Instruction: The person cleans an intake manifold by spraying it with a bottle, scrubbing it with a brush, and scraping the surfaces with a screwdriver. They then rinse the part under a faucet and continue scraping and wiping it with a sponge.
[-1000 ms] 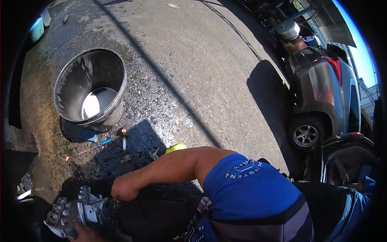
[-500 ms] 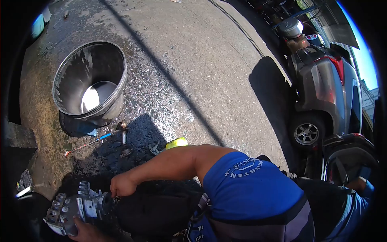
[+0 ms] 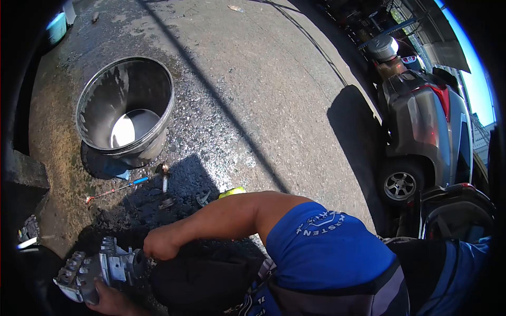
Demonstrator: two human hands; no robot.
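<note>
In the lower left lies a grey cast-metal engine part (image 3: 117, 267) with a row of raised knobs along one side. My left hand (image 3: 112, 301) grips its lower edge, thumb on top; the other fingers are hidden beneath. Against the part's right end, my right hand (image 3: 161, 244) is closed in a fist, and what its fingers hold is too dark to make out. Above them on the wet ground are a thin tool with a blue handle (image 3: 140, 180) and a short metal piece (image 3: 165, 178) with a thicker end.
A large black bucket (image 3: 164, 122) holding some liquid stands at the upper left. Something yellow (image 3: 232, 192) shows just behind my right forearm. Parked on the right is a grey car (image 3: 416, 124). A dark ledge (image 3: 25, 171) juts in at the left edge.
The view has shifted slightly, so the bucket and tool sit a little lower and further right. Both hands stay at the engine part, with only slight movement.
</note>
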